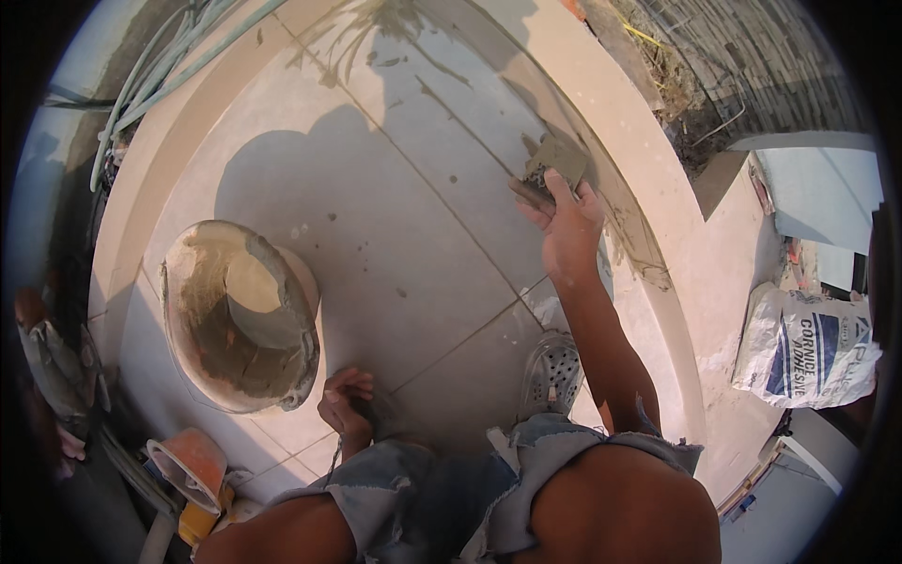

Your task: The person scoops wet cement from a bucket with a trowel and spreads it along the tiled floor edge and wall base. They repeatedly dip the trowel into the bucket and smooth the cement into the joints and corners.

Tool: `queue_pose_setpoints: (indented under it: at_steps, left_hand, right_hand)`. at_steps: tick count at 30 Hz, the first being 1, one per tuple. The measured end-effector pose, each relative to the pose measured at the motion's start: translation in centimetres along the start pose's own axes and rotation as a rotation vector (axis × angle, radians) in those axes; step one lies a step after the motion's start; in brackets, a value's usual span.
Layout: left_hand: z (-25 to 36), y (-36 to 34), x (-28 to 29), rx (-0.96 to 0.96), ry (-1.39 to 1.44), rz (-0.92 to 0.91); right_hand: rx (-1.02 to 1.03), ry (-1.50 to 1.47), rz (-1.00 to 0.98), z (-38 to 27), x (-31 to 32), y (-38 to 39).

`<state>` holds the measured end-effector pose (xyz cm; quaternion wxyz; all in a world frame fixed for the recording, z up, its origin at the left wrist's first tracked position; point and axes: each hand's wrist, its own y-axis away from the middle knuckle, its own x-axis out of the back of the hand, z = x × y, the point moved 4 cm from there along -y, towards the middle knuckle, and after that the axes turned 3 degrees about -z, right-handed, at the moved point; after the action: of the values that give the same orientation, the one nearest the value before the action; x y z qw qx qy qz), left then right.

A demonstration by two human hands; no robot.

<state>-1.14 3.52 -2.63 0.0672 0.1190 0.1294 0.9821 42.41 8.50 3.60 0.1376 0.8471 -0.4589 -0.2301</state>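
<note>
My right hand (570,221) grips a square, grout-smeared scraper (564,158), its thumb on top, beside the curved strip of mortar on the pale tiled floor (404,216) at upper right. My left hand (346,398) hangs low by my left knee with loosely bent fingers and nothing visible in them. Just left of it stands a pale bucket (291,268) coated inside and along its rim with grey mortar. Grout lines and dark smears mark the tiles, and a grey perforated clog (552,371) shows beside my right forearm.
A curved pale ledge (146,188) borders the tiles, with hoses (141,85) at upper left. An orange container (188,465) and yellow object (197,519) lie lower left. A white-and-blue sack (761,362) lies at right, below pale blue panels (817,188). Rubble (676,94) lies at upper right.
</note>
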Motion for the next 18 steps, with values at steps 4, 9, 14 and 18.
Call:
queue_pose_setpoints:
  at_steps: [4,9,14,18]
  left_hand:
    - [1.1,0.0,-0.7,0.006,0.015,-0.013]
    - [1.5,-0.2,-0.7,0.003,0.000,-0.029]
    - [0.7,-0.1,-0.5,-0.006,0.017,-0.036]
    - [0.7,-0.2,-0.4,-0.015,-0.006,-0.023]
  right_hand:
    - [-0.084,-0.032,0.020,0.8,1.7,3.9]
    - [-0.250,-0.129,0.105,2.2,5.9,5.9]
    - [-0.198,-0.284,0.173,1.9,7.9,2.4]
    - [-0.105,-0.283,0.183,0.4,8.7,-0.8]
